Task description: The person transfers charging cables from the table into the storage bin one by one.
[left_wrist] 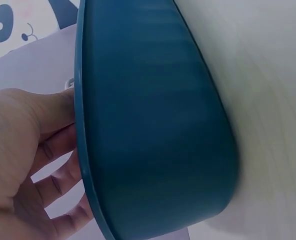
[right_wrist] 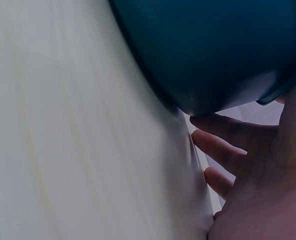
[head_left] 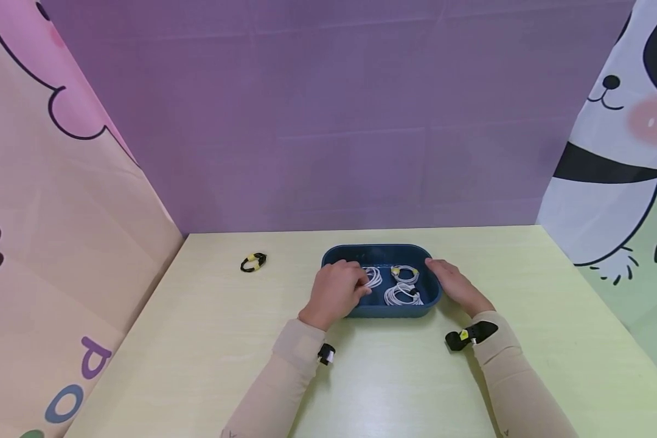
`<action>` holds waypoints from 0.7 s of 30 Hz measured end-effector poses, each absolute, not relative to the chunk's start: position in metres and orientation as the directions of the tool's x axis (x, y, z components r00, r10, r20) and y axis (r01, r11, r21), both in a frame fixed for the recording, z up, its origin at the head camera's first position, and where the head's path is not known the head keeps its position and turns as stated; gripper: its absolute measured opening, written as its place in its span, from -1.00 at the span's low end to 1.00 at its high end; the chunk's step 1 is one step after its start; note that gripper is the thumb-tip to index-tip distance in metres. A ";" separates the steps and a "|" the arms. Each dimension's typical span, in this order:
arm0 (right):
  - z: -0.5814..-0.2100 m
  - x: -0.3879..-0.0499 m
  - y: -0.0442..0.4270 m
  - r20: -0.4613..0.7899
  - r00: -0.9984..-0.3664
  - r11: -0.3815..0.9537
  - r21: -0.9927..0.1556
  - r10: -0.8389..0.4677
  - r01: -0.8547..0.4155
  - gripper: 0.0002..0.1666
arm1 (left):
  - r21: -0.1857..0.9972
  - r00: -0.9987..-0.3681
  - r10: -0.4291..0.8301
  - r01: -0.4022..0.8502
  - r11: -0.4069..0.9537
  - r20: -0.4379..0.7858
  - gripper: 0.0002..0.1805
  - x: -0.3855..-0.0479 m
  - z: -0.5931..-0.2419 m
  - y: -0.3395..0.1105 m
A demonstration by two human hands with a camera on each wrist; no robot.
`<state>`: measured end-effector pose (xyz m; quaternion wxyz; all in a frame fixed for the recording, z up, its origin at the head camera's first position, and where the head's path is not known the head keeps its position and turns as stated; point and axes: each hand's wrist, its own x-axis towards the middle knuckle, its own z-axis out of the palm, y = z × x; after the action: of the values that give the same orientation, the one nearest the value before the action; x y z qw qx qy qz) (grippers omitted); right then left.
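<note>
A: Hands?

B: Apart. Left hand [head_left: 336, 292] dips over the left side of the blue tray [head_left: 389, 312]; fingertips hidden, can't tell if they pinch the left white coil [head_left: 373, 277] inside. Right hand [head_left: 460, 286] at the right end, thumb by the rim, fingers loosely extended.

A: Handling?

B: Coils likely light, limp, quick to unravel; best pinched across the whole bundle. Tray looks stiff, smooth; hold by rim.

A: Outward?

B: Yellow-ended coil [head_left: 405, 275] behind front coil [head_left: 402, 296], tray's right half. Black-and-yellow coil [head_left: 261, 258] on table [head_left: 394, 377], well left.
</note>
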<state>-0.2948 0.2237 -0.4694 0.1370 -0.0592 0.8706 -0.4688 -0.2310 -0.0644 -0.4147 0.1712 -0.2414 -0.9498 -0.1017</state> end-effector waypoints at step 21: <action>-0.470 -0.295 0.224 -0.218 -0.956 0.565 -0.822 -0.195 0.072 0.08 | 0.100 -0.846 0.493 0.519 0.849 0.200 -0.89 -0.250 -0.421 -0.053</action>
<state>-0.2947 0.2238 -0.4702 0.1435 -0.0351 0.8728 -0.4652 -0.2503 -0.0532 -0.4206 0.0839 -0.2642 -0.9579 -0.0752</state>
